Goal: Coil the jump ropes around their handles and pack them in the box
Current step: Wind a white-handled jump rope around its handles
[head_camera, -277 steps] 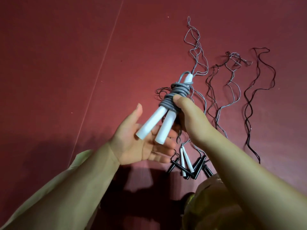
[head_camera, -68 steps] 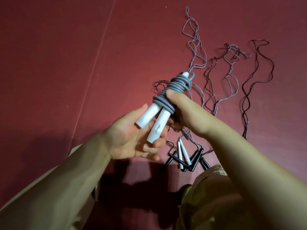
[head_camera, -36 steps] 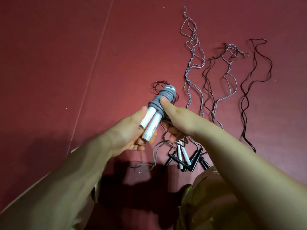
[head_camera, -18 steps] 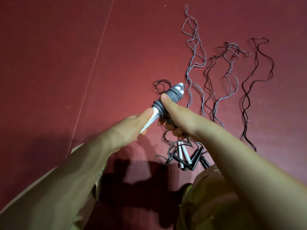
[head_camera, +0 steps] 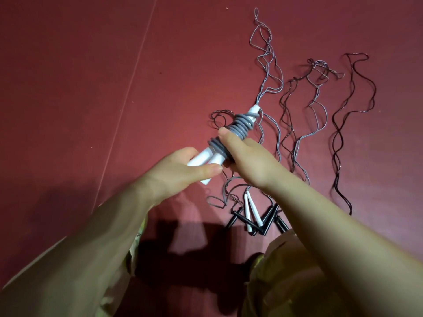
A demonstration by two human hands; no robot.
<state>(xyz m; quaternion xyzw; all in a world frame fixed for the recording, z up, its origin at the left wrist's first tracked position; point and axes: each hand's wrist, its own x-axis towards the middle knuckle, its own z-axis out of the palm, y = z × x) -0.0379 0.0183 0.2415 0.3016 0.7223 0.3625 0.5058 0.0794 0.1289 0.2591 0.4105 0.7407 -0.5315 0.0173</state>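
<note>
Two white handles (head_camera: 207, 157), side by side and wound in grey rope (head_camera: 240, 126), are gripped by both hands' fingers (head_camera: 206, 171).

One head-worn wide-angle view looks steeply down, close over the hands (head_camera: 206, 165), onto the red floor (head_camera: 80, 88).

No readable text, label, brand, number or sign shows anywhere in the head view: the white handles (head_camera: 201, 160) carry no print, the grey cord coil (head_camera: 240, 125) is plain, the black and white handles lying on the red floor (head_camera: 68, 88) bear no visible marking, and the floor shows only a pale seam line
</note>
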